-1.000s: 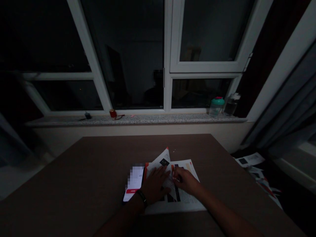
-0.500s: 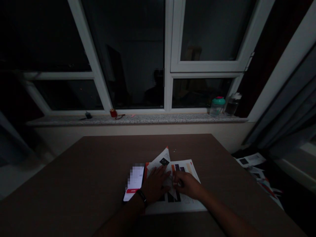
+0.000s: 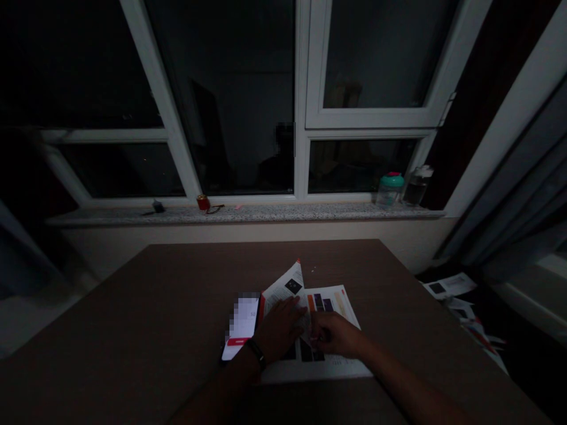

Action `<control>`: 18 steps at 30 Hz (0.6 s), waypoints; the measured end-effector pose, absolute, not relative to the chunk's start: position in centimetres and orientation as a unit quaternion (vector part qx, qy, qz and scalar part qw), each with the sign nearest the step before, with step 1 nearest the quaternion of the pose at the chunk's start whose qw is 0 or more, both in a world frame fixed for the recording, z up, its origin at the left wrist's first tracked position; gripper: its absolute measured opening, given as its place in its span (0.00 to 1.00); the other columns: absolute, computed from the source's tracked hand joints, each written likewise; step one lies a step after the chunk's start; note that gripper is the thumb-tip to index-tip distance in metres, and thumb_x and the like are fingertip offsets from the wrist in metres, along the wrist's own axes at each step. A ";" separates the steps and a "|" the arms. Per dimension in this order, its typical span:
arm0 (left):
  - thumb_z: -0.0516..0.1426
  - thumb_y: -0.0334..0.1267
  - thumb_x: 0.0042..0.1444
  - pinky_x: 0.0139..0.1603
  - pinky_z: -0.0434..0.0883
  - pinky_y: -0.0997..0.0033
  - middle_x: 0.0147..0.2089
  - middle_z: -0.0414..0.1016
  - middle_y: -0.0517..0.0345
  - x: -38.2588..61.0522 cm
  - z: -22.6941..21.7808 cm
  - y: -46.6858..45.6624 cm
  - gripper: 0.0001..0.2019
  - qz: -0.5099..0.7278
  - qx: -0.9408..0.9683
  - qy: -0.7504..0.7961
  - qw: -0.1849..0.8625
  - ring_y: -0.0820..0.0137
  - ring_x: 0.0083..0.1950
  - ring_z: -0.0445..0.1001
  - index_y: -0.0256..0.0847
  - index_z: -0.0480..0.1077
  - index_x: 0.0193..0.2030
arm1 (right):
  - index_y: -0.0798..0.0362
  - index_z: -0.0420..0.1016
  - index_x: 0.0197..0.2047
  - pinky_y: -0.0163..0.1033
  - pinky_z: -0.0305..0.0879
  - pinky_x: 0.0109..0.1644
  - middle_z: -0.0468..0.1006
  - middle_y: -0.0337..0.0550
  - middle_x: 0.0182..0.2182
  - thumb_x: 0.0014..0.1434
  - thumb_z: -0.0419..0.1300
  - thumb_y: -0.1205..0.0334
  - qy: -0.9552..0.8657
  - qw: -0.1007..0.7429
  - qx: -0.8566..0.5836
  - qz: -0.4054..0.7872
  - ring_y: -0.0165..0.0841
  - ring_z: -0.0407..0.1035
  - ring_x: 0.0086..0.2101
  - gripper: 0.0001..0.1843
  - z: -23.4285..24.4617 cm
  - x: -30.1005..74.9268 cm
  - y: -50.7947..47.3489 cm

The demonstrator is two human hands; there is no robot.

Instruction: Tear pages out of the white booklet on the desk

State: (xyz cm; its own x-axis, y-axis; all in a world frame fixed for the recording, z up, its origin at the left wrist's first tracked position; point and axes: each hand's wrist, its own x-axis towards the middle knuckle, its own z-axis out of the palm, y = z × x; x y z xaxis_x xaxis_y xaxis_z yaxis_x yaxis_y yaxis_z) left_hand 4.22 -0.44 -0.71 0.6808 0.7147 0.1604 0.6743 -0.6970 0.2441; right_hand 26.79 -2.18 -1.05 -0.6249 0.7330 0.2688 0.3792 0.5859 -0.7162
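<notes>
A printed booklet (image 3: 348,308) lies on the brown table (image 3: 177,301), with a loose-looking folded page (image 3: 289,283) angled across its left part. My left hand (image 3: 278,330) rests flat on that page, fingers spread, a dark band on the wrist. Close beside it, my right hand (image 3: 337,334) has its fingers curled in and pinches the page's right edge; the fingertips are partly hidden. Left of my left hand lies a phone (image 3: 243,323) with its screen lit.
Small white scraps (image 3: 313,270) lie beyond the booklet. On the stone windowsill (image 3: 274,212) stand a red small object (image 3: 202,203), a teal-lidded bottle (image 3: 390,190) and a clear bottle (image 3: 416,188). Papers (image 3: 452,285) lie at the right, beside the table.
The page's pointed top has shifted slightly left and away from me. Its lower tip, seen below my hands before, shows less. My right hand has moved only slightly.
</notes>
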 end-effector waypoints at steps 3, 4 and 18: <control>0.54 0.39 0.64 0.66 0.54 0.50 0.69 0.54 0.53 4.2 -1.0 -0.3 0.21 0.130 0.913 0.377 0.085 0.59 0.69 0.53 0.48 0.59 0.64 | 0.52 0.66 0.29 0.32 0.61 0.35 0.73 0.36 0.32 0.49 0.64 0.69 -0.845 0.286 -0.334 0.305 0.29 0.67 0.31 0.09 -1.0 26.7 -2.3; 0.53 0.40 0.65 0.66 0.54 0.49 0.69 0.54 0.53 4.2 -1.0 -0.3 0.21 0.132 0.914 0.375 0.085 0.58 0.69 0.53 0.49 0.59 0.64 | 0.52 0.66 0.30 0.32 0.61 0.36 0.73 0.36 0.32 0.50 0.63 0.70 -0.842 0.292 -0.349 0.291 0.29 0.67 0.32 0.08 -1.0 26.6 -2.2; 0.53 0.38 0.64 0.66 0.54 0.48 0.69 0.54 0.52 4.3 -0.5 -0.4 0.21 0.131 0.915 0.372 0.086 0.58 0.69 0.53 0.48 0.59 0.64 | 0.52 0.66 0.30 0.30 0.57 0.30 0.69 0.34 0.29 0.47 0.62 0.73 -0.827 0.296 -0.373 0.298 0.28 0.64 0.28 0.10 -1.0 26.2 -2.2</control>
State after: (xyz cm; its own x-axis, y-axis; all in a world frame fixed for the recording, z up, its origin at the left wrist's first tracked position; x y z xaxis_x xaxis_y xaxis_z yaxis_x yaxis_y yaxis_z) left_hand 4.27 -0.42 -0.54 0.6890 0.7030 0.1761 0.6580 -0.7087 0.2546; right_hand 26.21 -2.18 -0.99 -0.5471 0.7933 0.2671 0.4406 0.5442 -0.7139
